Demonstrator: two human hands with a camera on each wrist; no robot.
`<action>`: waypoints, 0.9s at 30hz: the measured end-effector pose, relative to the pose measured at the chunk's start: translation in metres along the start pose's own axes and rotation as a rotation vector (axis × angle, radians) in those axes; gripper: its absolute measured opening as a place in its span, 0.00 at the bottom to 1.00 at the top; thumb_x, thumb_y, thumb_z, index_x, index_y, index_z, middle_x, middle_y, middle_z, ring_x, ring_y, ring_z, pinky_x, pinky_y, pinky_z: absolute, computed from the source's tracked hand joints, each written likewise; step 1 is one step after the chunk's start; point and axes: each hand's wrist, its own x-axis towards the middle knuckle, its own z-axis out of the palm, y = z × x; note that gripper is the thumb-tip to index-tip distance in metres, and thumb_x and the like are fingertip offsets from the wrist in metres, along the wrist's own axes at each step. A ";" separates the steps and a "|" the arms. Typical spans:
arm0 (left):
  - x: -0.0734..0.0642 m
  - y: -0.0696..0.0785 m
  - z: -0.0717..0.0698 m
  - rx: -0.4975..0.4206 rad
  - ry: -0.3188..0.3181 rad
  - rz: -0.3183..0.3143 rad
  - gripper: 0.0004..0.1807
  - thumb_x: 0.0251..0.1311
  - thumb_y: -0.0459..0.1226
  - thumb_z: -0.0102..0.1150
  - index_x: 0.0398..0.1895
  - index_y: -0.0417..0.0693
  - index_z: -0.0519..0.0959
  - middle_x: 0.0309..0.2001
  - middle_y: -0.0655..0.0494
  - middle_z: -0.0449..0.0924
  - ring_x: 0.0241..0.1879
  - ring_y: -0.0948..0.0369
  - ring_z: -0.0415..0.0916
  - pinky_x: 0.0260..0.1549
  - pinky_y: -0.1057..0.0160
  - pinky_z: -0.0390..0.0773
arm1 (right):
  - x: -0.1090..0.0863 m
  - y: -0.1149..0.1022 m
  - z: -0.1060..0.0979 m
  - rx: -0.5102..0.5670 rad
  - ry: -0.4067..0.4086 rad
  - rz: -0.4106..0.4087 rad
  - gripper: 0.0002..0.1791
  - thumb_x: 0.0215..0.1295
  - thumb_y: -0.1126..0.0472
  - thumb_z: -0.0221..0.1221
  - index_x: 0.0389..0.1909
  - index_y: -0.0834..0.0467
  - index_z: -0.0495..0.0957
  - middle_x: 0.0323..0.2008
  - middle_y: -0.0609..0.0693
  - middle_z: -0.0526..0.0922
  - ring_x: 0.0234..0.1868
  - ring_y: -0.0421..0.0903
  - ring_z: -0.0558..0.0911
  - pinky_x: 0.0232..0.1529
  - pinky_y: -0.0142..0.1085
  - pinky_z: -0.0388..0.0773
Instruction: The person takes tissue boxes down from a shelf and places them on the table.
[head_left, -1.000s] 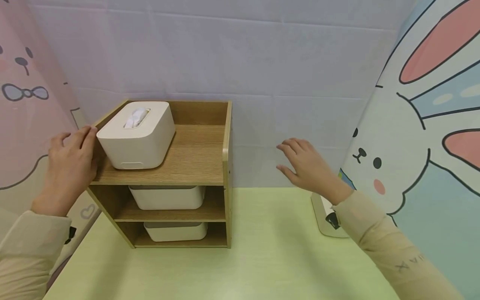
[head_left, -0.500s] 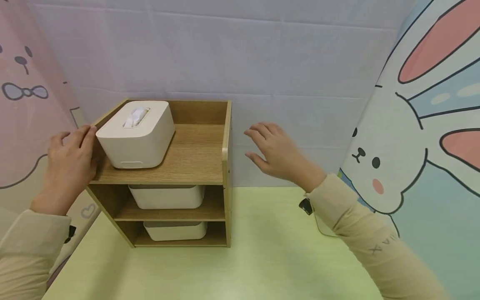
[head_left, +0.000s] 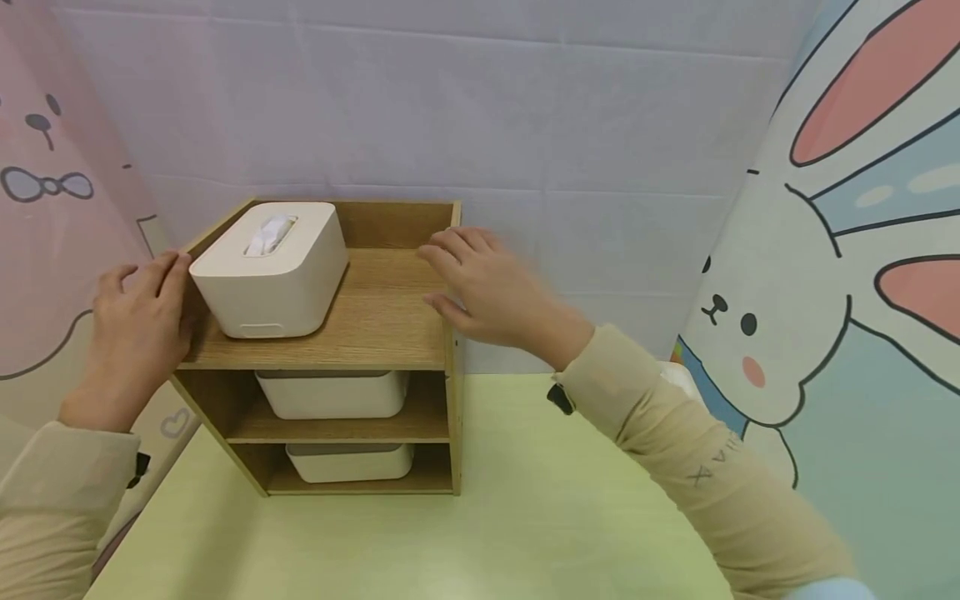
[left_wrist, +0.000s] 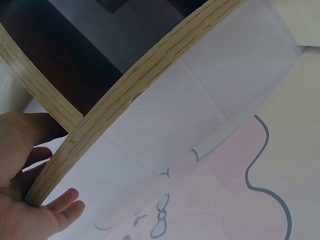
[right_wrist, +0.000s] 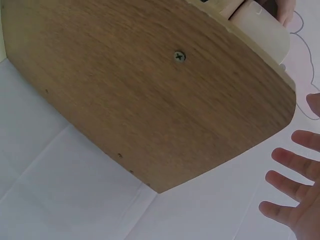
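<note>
A wooden desktop shelf (head_left: pixel 393 312) stands at the back left. My left hand (head_left: pixel 135 333) grips the upper edge of its left side panel; in the left wrist view thumb and fingers lie on either side of the panel edge (left_wrist: pixel 95 120). Beside that hand, on the top shelf, sits a white tissue box (head_left: pixel 270 275) with a tissue showing in its slot. My right hand (head_left: pixel 487 283), fingers spread, hovers over the right side panel and holds nothing. In the right wrist view a gap separates it from that panel (right_wrist: pixel 150 100).
Two white bins stand in the lower compartments, one in the middle (head_left: pixel 337 396) and another at the bottom (head_left: pixel 352 464). A pale green table (head_left: pixel 495 517) lies under the shelf. Behind hangs a white cloth (head_left: pixel 585 125). At right, a white object (head_left: pixel 678 377) is mostly hidden by my sleeve.
My right hand has moved left, from over the right of the table to above the shelf's right side panel. The left hand keeps its grip, and the shelf and tissue box stay put.
</note>
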 end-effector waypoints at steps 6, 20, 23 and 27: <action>0.000 -0.001 0.000 0.000 -0.002 0.004 0.36 0.35 0.22 0.60 0.56 0.27 0.65 0.52 0.28 0.69 0.53 0.41 0.65 0.56 0.41 0.58 | 0.018 -0.013 0.001 -0.018 -0.047 -0.008 0.26 0.68 0.47 0.43 0.61 0.57 0.63 0.59 0.53 0.68 0.62 0.51 0.64 0.65 0.45 0.59; 0.001 0.001 -0.002 -0.018 -0.011 -0.002 0.36 0.34 0.21 0.59 0.56 0.27 0.65 0.52 0.28 0.68 0.52 0.40 0.64 0.56 0.40 0.58 | 0.057 -0.046 0.012 -0.031 -0.138 -0.019 0.27 0.67 0.45 0.43 0.63 0.53 0.61 0.61 0.49 0.66 0.64 0.49 0.63 0.67 0.46 0.58; 0.001 0.000 -0.002 -0.019 -0.020 -0.008 0.37 0.35 0.21 0.59 0.57 0.27 0.64 0.53 0.28 0.68 0.52 0.39 0.64 0.56 0.40 0.57 | 0.066 -0.052 0.013 -0.034 -0.137 -0.029 0.26 0.66 0.46 0.44 0.62 0.53 0.61 0.60 0.49 0.67 0.64 0.49 0.64 0.66 0.46 0.59; 0.001 0.000 -0.001 -0.023 -0.028 -0.013 0.37 0.35 0.21 0.59 0.57 0.27 0.64 0.53 0.28 0.68 0.52 0.40 0.64 0.56 0.40 0.57 | 0.078 -0.059 0.017 -0.041 -0.148 -0.031 0.26 0.65 0.46 0.46 0.61 0.52 0.61 0.59 0.48 0.68 0.63 0.49 0.65 0.66 0.45 0.59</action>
